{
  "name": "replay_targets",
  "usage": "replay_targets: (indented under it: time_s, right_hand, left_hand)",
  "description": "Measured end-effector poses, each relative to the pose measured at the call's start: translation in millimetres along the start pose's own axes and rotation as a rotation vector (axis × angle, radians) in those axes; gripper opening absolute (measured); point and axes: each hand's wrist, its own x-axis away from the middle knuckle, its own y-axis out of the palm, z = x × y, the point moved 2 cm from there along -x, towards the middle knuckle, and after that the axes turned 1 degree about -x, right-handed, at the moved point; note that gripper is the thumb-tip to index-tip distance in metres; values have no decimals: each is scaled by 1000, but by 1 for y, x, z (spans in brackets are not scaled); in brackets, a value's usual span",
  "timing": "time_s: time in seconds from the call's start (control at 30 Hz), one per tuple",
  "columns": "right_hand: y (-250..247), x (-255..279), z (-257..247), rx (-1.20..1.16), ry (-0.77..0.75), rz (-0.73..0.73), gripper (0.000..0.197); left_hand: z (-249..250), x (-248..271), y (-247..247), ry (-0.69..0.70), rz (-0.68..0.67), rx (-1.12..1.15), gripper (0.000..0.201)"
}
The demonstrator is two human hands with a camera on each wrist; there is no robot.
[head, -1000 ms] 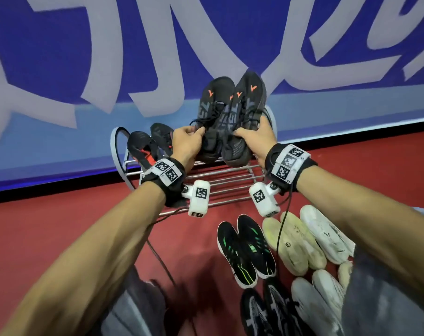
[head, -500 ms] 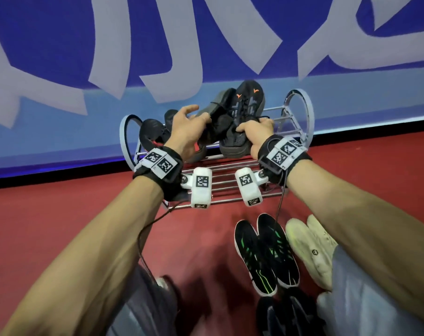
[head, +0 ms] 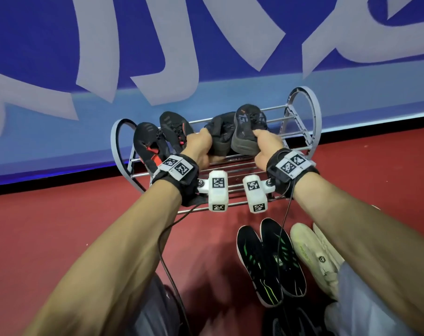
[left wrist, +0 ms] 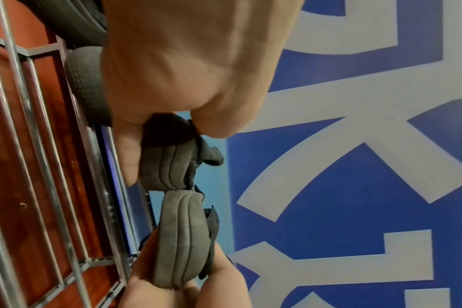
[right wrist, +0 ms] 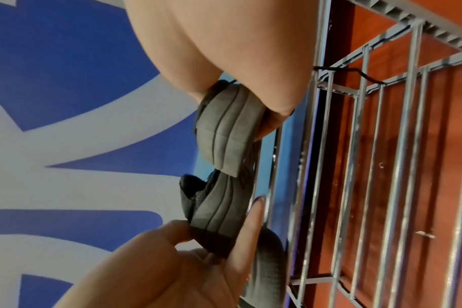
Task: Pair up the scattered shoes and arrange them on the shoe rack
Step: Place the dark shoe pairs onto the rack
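Observation:
Both hands hold a pair of dark grey shoes with orange marks by their heels, over the top tier of the grey wire shoe rack. My left hand grips the left grey shoe. My right hand grips the right grey shoe. Toes point at the wall. The wrist views show the left shoe's heel and the right shoe's heel side by side, close to the rack bars. Whether the soles rest on the bars is unclear.
A black pair with red accents lies on the rack's left half. On the red floor near me lie a black pair with green stripes and cream-white shoes. A blue and white wall stands right behind the rack.
Both hands have lowered the grey pair from up in front of the wall down to the rack's top tier, right of the black-red pair. The left hand's fingers have closed on its heel.

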Motion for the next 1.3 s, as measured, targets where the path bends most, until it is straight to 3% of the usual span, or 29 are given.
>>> replay_targets:
  time_s: [0.07,0.2,0.4,0.53,0.6,0.7,0.8,0.87,0.93,1.03,1.1,1.13,1.2,1.3]
  right_hand:
    - [1,-4,8,-16,5,6,32]
    - [8,-2,7,-139,-36,23,29]
    - [11,-15,15,-123,-50,66,55]
    - [1,-20,18,68,30,39,73]
    - [-1,-27,19,168,23,26,85]
    - [-7,-49,28,293,6,18,71]
    - [-12,-40,28,359,-45,-8,47]
    - [-12,-30,25,346,-81,-13,43]
    - [-10,-29,23,284,-93,-41,42]
    - [-7,-31,23,254,-66,-80,45]
    - [-7,-31,24,248,-39,-97,51]
    - [-7,-31,24,227,-31,-106,52]
    - [-9,-32,23,179,-37,-123,49]
    - [-11,-34,22,131,-33,-145,49]
  left_hand:
    - [-6,-3,-4,-40,-19,-49,31]
    - [-1,-3,-6,68,-46,23,33]
    - [-6,-2,-2,78,-40,-44,30]
    - [-17,-7,-3,-19,-95,-231,47]
    - [-20,-8,-3,1,-110,-304,42]
    - [-24,-14,-3,65,-121,-389,28]
    - [-29,-18,-6,112,-134,-453,38]
    - [-32,-19,-6,135,-140,-427,41]
    - [-44,-43,-1,193,-120,-428,47]
    - [-117,-201,-8,210,-50,-538,80]
    - [-154,-271,-6,269,9,-552,88]
    - [-151,-262,-3,261,11,-547,89]
    - [-104,-169,1,246,-3,-545,80]
    - [-55,-70,10,345,-14,-540,54]
